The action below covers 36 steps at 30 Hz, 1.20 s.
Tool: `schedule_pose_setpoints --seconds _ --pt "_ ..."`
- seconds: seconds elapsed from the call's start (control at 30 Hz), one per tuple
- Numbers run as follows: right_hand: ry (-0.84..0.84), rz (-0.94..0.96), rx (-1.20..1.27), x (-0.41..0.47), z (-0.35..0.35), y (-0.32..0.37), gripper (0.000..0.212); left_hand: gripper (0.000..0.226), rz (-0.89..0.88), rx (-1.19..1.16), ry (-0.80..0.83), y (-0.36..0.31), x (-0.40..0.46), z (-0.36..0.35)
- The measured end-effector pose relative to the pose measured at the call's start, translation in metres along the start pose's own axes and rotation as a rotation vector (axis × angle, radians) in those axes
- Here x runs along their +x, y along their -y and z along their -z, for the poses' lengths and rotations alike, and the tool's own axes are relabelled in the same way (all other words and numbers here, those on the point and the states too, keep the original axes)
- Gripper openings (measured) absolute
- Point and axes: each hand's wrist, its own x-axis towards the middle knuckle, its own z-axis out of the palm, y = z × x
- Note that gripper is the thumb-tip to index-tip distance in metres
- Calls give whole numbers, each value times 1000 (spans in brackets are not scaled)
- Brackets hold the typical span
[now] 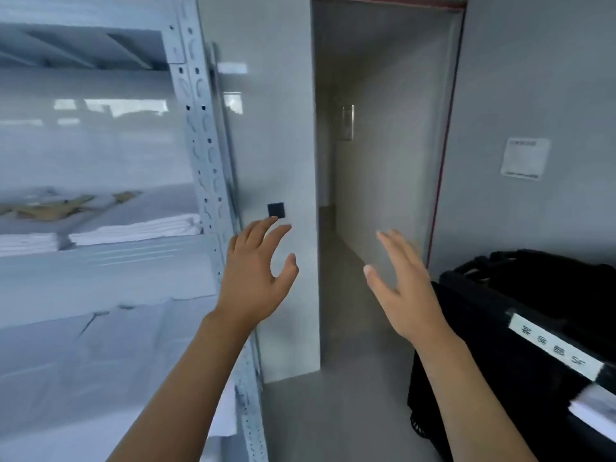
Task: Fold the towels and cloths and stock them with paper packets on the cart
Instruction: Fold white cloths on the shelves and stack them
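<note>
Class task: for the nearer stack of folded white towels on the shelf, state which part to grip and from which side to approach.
Grip the folded white towels at their open front edge, coming in level from the aisle side. The stack lies flat, so probably slide one hand beneath and one on top.

You face pale grey walls and an open doorway onto a dim corridor; metal shelving stands left, above grey floor.

The room is bright with soft, cool light. The hallway looks dim. Shiny glare sits on the wall. Everything is blurry, mostly the shelf, and edges bend.
</note>
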Motion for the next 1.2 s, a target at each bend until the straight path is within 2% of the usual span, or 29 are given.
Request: schedule_pose_setpoints --seconds 0.2,0.3,0.63,0.87,1.0,1.2 --pt "142 142 150 28 -121 94 63 49 154 173 -83 100 -44 106" --pt "195 264 214 40 -176 139 68 49 239 254 -131 139 -68 148" --pt "386 484 492 77 -333 248 64 50 514 545 -266 225 -128 242" --pt "485 599 658 100 -413 279 65 52 671 707 -314 251 -135 267" --pt "536 592 767 111 -450 280 64 52 766 803 -343 256 -141 274" --pt "637 566 870 112 -496 279 62 53 847 900 -305 265 -144 276"
